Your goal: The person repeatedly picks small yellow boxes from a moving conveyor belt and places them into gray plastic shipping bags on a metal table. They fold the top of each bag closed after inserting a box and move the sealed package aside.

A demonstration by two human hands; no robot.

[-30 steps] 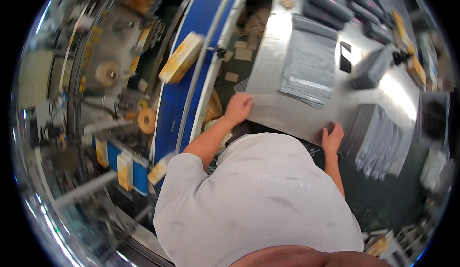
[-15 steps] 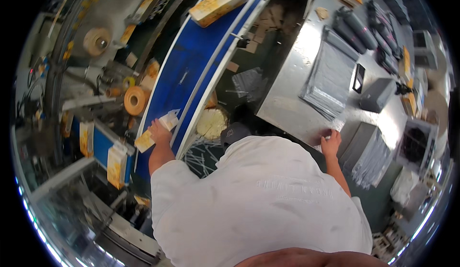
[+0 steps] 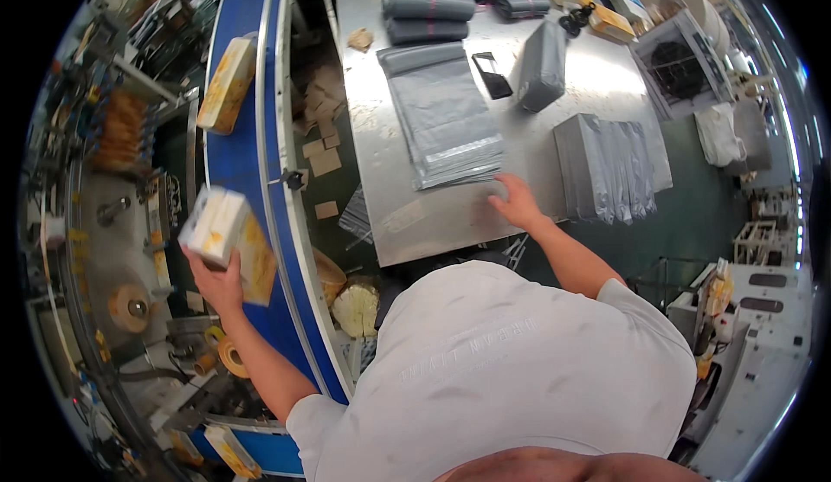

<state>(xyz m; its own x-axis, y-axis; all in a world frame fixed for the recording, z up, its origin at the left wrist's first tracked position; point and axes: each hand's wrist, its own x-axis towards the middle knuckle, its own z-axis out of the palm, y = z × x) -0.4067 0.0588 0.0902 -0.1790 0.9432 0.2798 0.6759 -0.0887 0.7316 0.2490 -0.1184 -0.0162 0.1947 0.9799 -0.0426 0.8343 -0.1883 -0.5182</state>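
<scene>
My left hand [image 3: 218, 279] grips a white and orange pack [image 3: 258, 261] from below and the side, raised over the blue conveyor belt [image 3: 239, 149]. Its pale end faces up and its patterned side slants to the right. Another long pack [image 3: 228, 84] of the same colours lies farther up the belt. At the near edge of the metal table, my right hand [image 3: 521, 205] has thumb and forefinger apart and holds nothing visible. Its fingertips are close to the lower edge of a pile of flat grey plastic bags [image 3: 443, 114]; whether they touch is unclear.
Several filled grey bags [image 3: 602, 166] stand in a row at the table's right edge. Grey rolls [image 3: 428, 16], a phone-like black device [image 3: 492, 75] and a grey wrapped block [image 3: 543, 67] lie beyond. A metal rail [image 3: 281, 127] borders the belt; cardboard scraps [image 3: 325, 157] litter the floor.
My left hand has lifted the pack off the belt and tilted it. My right hand has moved from the table's edge towards the flat grey bags. The view has swung to the right.
</scene>
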